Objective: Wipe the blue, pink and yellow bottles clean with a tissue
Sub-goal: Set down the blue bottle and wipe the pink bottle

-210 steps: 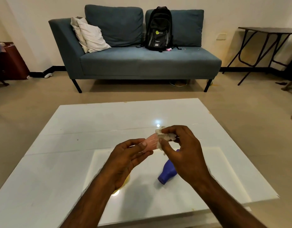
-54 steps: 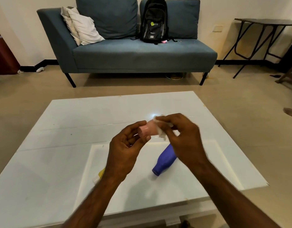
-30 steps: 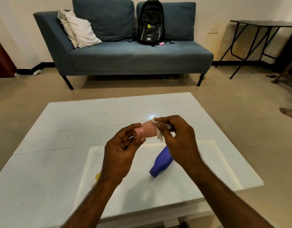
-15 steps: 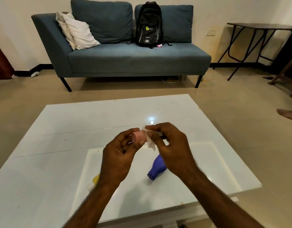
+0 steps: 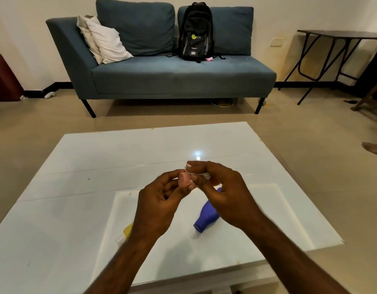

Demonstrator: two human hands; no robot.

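Note:
My left hand [image 5: 160,205] holds the pink bottle [image 5: 182,178] by its base end above the white table [image 5: 62,187]. My right hand [image 5: 222,192] pinches a crumpled white tissue [image 5: 201,174] around the rest of the pink bottle, which is mostly hidden. The blue bottle [image 5: 206,217] lies on its side on the table under my right hand, neck toward me. Only a small part of the yellow bottle [image 5: 128,229] shows, lying on the table behind my left wrist.
A blue sofa [image 5: 162,75] with a black backpack [image 5: 195,31] and white pillows [image 5: 102,41] stands beyond the table. A dark folding table [image 5: 340,37] is at the right wall. A person's foot [image 5: 373,148] shows at the right edge.
The pink bottle has turned so its round base end faces me, and my right hand with the tissue has slid further over it. The blue and yellow bottles have stayed in place.

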